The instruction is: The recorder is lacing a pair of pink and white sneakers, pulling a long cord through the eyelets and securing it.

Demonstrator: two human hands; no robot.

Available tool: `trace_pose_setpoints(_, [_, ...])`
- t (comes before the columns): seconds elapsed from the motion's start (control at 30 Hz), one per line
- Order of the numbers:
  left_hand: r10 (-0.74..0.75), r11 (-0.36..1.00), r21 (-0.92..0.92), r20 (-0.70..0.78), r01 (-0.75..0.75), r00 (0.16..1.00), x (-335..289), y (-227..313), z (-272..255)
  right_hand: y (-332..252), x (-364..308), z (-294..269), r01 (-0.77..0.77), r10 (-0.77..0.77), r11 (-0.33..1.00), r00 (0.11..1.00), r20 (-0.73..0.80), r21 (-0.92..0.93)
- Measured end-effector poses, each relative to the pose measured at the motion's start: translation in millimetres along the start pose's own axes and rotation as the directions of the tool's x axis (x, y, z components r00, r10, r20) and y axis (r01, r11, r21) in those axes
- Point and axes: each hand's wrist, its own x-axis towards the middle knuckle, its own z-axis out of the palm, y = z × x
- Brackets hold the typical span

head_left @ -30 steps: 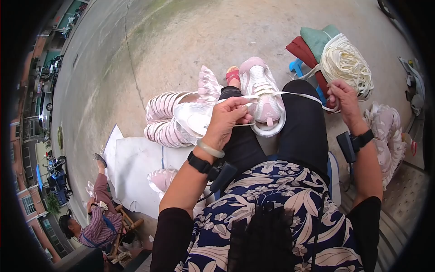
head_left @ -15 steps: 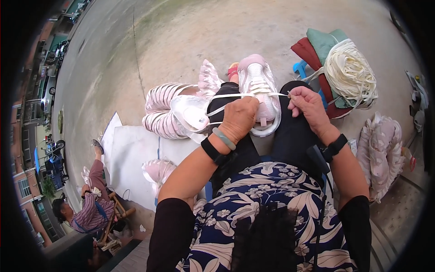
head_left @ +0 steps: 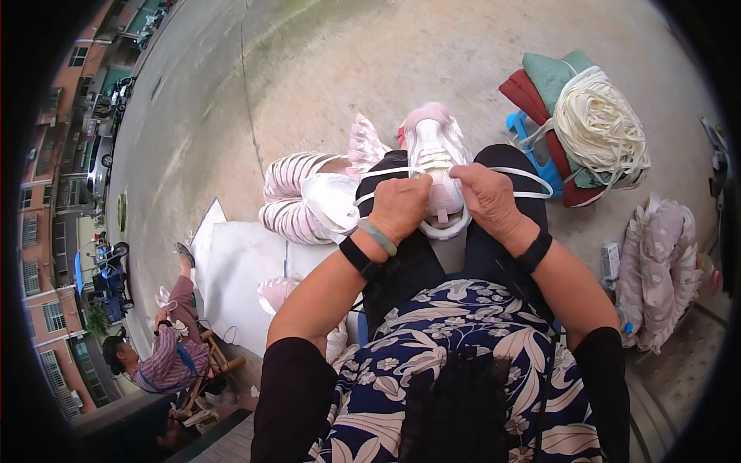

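Observation:
A pink and white sneaker (head_left: 434, 127) rests between my knees, toe pointing away from me. A flat white shoelace (head_left: 523, 171) runs through its eyelets and curves out to both sides. My left hand (head_left: 401, 207) is closed by the left side of the shoe collar, fingertips pinching the lace. On the opposite side, my right hand (head_left: 489, 202) also pinches lace at the eyelets, and its slack loops over my right thigh. The fingers partly hide the upper eyelets and the tongue.
Bundled pink and white shoe parts (head_left: 297, 197) lie at left beside a white sheet (head_left: 239, 266). A cream lace bundle (head_left: 598, 123) sits on red and green cloth over a blue stool (head_left: 546, 171). More shoe parts (head_left: 656, 270) are at right. Another person (head_left: 166, 359) sits far left.
My right hand has moved left, from out beside the shoe to its eyelets. Lace now loops past it over my right thigh. My left hand has shifted slightly left and down.

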Motion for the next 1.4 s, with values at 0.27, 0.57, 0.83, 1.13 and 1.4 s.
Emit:
trace_pose_setpoints(0.27, [-0.224,0.965,-0.123,0.076,0.232,0.972,16,-3,7,0,4,3,0.109,-0.078,0.980,0.980,0.182,-0.164])
trace_pose_setpoints(0.57, [-0.141,0.660,-0.701,0.238,0.270,0.961,18,-22,26,21,-6,7,-0.239,0.222,0.954,0.969,0.107,0.183])
trace_pose_setpoints(0.83, [-0.127,0.950,-0.270,0.131,0.159,0.983,16,3,8,26,-7,9,-0.265,0.245,0.944,0.962,0.118,0.196])
trace_pose_setpoints(1.13, [-0.246,0.958,-0.154,-0.006,0.242,0.969,12,12,14,14,6,12,0.117,-0.098,0.984,0.985,0.139,-0.133])
trace_pose_setpoints(1.4, [-0.303,0.918,-0.260,0.030,0.300,0.953,13,13,12,24,8,19,0.026,0.008,0.984,0.982,0.188,-0.178])
